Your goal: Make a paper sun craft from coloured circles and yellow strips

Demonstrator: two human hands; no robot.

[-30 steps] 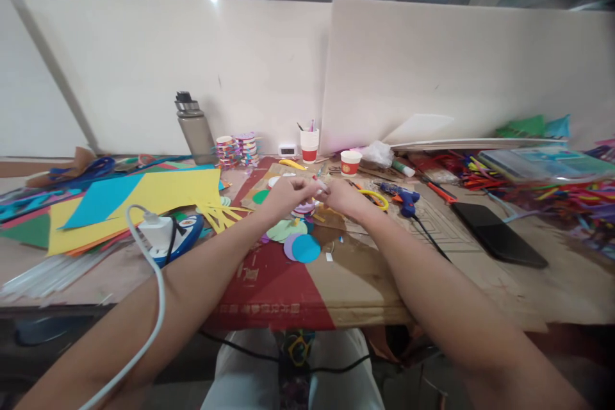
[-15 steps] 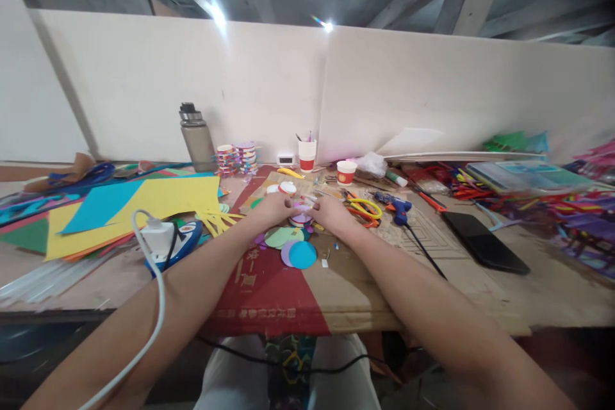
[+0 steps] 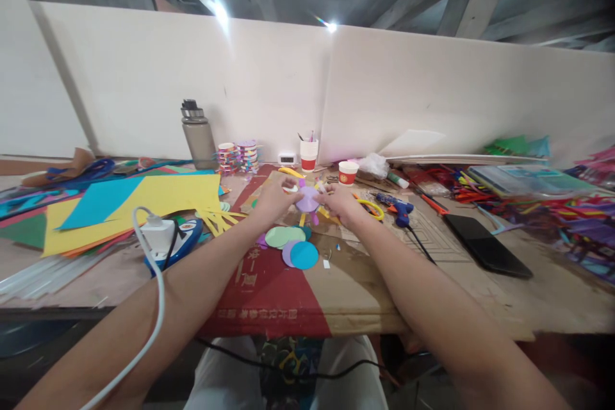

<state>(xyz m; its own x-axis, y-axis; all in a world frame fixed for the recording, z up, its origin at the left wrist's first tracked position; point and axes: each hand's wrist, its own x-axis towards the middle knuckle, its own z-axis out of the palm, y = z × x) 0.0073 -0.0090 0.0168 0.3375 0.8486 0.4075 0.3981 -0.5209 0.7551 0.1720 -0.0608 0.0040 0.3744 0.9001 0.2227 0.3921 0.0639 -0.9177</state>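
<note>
Both my hands meet over the middle of the table and hold up a small lilac paper-disc piece (image 3: 307, 199) with short coloured strips hanging from it. My left hand (image 3: 273, 200) pinches its left edge and my right hand (image 3: 337, 201) pinches its right edge. Just below them on the cardboard mat (image 3: 346, 275) lie loose paper circles (image 3: 294, 245) in green, lilac and blue.
Left: yellow and blue paper sheets (image 3: 144, 198), a white charger with cable (image 3: 157, 235), a grey bottle (image 3: 197, 136). Back: stacked decorated rings (image 3: 237, 157), two paper cups (image 3: 308, 155). Right: yellow-handled scissors (image 3: 371, 207), blue glue gun (image 3: 398, 211), black phone (image 3: 485, 245), piled pipe cleaners (image 3: 567, 205).
My hands were low on the mat half a second ago; now they have lifted the lilac piece off the table and hold it between them.
</note>
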